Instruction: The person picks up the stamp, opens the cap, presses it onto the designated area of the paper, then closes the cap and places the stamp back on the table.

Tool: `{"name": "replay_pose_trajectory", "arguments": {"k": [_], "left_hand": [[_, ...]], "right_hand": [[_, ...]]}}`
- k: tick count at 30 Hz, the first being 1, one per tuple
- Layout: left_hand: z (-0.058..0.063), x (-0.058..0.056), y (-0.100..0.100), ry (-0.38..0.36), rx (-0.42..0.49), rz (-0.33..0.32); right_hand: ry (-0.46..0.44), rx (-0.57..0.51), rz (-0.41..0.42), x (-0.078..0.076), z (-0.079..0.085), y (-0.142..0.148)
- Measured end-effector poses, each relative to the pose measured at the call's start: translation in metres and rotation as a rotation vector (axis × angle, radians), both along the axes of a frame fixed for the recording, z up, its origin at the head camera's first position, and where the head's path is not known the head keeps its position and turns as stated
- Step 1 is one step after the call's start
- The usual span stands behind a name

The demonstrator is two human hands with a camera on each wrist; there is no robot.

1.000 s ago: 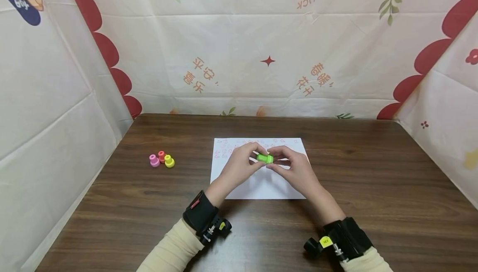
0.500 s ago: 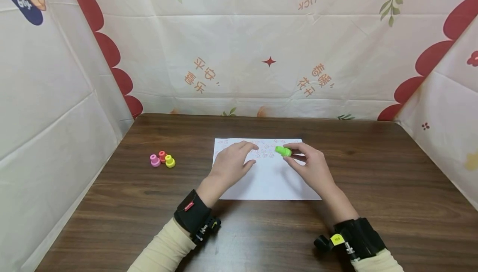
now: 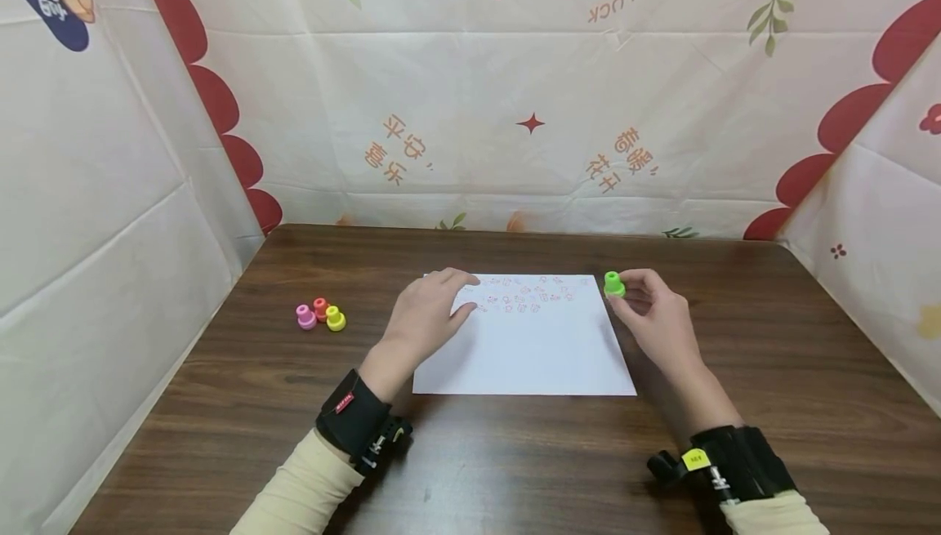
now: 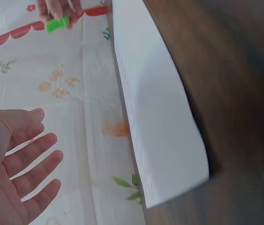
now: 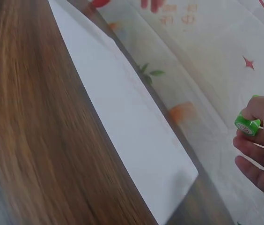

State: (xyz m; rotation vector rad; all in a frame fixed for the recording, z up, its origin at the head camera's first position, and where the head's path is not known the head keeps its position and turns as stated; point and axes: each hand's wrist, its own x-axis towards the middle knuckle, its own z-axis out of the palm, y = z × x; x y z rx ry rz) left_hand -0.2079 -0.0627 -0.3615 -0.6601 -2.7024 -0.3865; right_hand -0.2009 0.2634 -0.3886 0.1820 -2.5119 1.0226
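A small green stamp (image 3: 613, 283) is pinched between the thumb and fingers of my right hand (image 3: 657, 314), just past the right edge of a white sheet of paper (image 3: 525, 355). In the right wrist view the round patterned end of the green stamp (image 5: 247, 125) faces the camera. My left hand (image 3: 425, 310) hovers over the paper's left side, fingers spread and holding nothing; the left wrist view shows its palm (image 4: 1, 187) bare. Rows of small red prints (image 3: 518, 298) cover the paper's upper part.
On the left of the brown wooden table (image 3: 243, 404) stand a pink stamp (image 3: 306, 318), a red stamp (image 3: 320, 308) and a yellow stamp (image 3: 335, 319), close together. A printed white cloth (image 3: 470, 86) hangs behind and along both sides.
Both hands held the green stamp over the paper; the left let go and drew left. The right hand carried the stamp right, turning it from lying sideways to upright.
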Motion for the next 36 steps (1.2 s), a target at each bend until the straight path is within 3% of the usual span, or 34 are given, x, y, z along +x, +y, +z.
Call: {"name": "replay_pose_trajectory", "arguments": {"k": [5,13,24,36], "left_hand": [[0.002,-0.002,-0.012,-0.023,0.027,0.042],[0.003,-0.005,-0.036,-0.041,0.076,0.101],[0.004,-0.009,-0.075,-0.08,0.157,0.135],[0.016,-0.014,-0.125,-0.122,0.174,0.256]], "right_hand": [[-0.019,0.027,-0.031,0.001,-0.003,0.018],[-0.135,0.053,-0.106,0.005,-0.007,0.035],[-0.164,0.122,-0.118,0.003,-0.014,0.044],[-0.225,0.208,-0.122,0.003,-0.018,0.052]]}}
